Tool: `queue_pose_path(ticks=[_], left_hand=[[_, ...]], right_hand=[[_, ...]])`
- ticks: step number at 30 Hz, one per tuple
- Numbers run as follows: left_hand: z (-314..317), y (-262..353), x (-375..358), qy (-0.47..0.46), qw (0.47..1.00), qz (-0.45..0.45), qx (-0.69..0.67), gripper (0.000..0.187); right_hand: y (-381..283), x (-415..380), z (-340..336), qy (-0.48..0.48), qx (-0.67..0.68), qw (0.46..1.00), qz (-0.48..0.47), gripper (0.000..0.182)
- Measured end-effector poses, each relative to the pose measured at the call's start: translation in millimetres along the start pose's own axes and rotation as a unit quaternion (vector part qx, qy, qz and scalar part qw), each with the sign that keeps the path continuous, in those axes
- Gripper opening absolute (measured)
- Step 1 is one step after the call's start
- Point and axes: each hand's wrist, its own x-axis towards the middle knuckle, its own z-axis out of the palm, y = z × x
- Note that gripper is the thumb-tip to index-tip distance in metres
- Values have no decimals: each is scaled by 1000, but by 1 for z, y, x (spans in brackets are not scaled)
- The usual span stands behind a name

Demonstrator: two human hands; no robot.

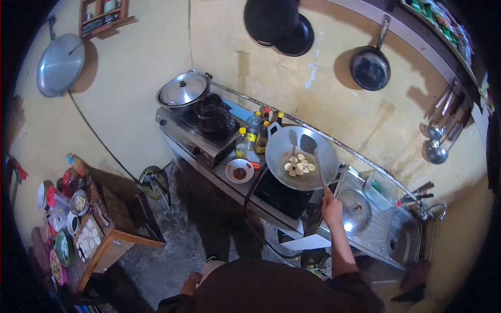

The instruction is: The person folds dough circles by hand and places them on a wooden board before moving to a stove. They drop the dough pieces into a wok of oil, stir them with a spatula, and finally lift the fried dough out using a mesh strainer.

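Note:
My right hand (332, 208) is closed around the handle of a spatula (320, 168). Its dark, flat blade rests over the far right inside of a large grey wok (277, 156). Several pale round slices (299, 166) lie heaped in the middle of the wok, which stands on a black stove (284, 198). Low in the view, my left hand (192, 284) hangs beside my body, near beige cloth. Its fingers are mostly hidden, so I cannot make out their pose.
Left of the wok are a bowl of brown sauce (239, 171), several bottles (254, 127), and a second stove (209, 141) with a lidded pot (183, 89). A metal lid (355, 210) and a sink (404, 237) lie right. A wooden table (117, 235) holds more slices (89, 237).

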Motion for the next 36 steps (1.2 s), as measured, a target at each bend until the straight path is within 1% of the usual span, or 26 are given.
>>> queue_pose_path(ticks=[3,4,5,6,7,8,9,10,11,12,13,15,17,19,20,22,23,24,25,26,27,28,30,32,34,36], left_hand=[[-12,-8,-6,147,972,-134,-124,31],[-19,-11,-15,196,949,-185,-163,31],[-18,-12,-39,245,918,-239,-200,31],[-30,-17,-48,254,859,-267,-355,31],[-48,-24,-52,262,775,-284,-500,32],[-106,2,-76,217,790,-339,-462,30],[-99,-31,-73,358,717,-221,-555,16],[-104,-51,-75,497,735,-131,-441,17],[-141,-63,-98,442,796,-187,-370,21],[-135,-105,-90,605,671,-64,-423,22],[-203,-61,-131,557,525,-203,-611,20],[-218,-135,-142,691,459,-138,-542,18],[-253,-167,-164,788,376,-178,-453,19],[-291,-199,-190,755,336,-223,-517,24],[-316,-207,-193,756,337,-221,-516,24],[-357,-220,-195,672,327,-205,-632,30],[-370,-227,-192,670,333,-203,-632,30],[-379,-248,-185,614,376,-154,-676,36],[-390,-266,-177,549,420,-104,-715,42],[-404,-275,-171,535,437,-98,-716,42],[-417,-281,-165,520,385,-131,-751,46],[-431,-288,-156,498,337,-164,-782,50],[-449,-316,-147,460,346,-117,-810,56],[-461,-367,-133,411,323,-53,-851,45],[-470,-366,-126,411,398,111,-813,33],[-479,-406,-122,290,275,137,-906,21]], right_hand=[[-2,-6,22,32,54,997,40,38],[-6,-8,27,17,45,997,57,39],[-5,-10,41,47,68,996,43,40],[11,-8,72,158,118,979,-53,39],[-13,-17,62,99,100,990,23,40],[-17,-17,65,66,80,993,48,38],[2,-10,80,80,105,991,5,38],[15,-3,94,94,127,987,-35,37],[4,-4,97,83,125,988,-43,37],[-11,-6,93,95,86,992,-13,36],[-25,-7,91,110,48,993,19,36],[-40,-6,91,117,51,991,26,34],[-17,8,108,140,100,985,10,33],[-30,3,106,146,110,983,38,33],[-40,2,106,156,119,978,64,33],[-38,2,120,180,133,972,70,36],[-30,4,131,226,160,960,47,36],[-11,7,147,273,184,944,27,37],[46,23,178,241,266,931,73,36],[31,8,167,254,261,927,88,36],[-20,-11,140,203,394,881,165,34],[-62,-24,121,156,519,808,233,33],[-84,-43,108,162,590,754,237,32],[-94,-54,99,175,569,759,263,28],[-103,-67,88,182,573,749,278,28],[-96,-80,83,194,579,735,296,30]])
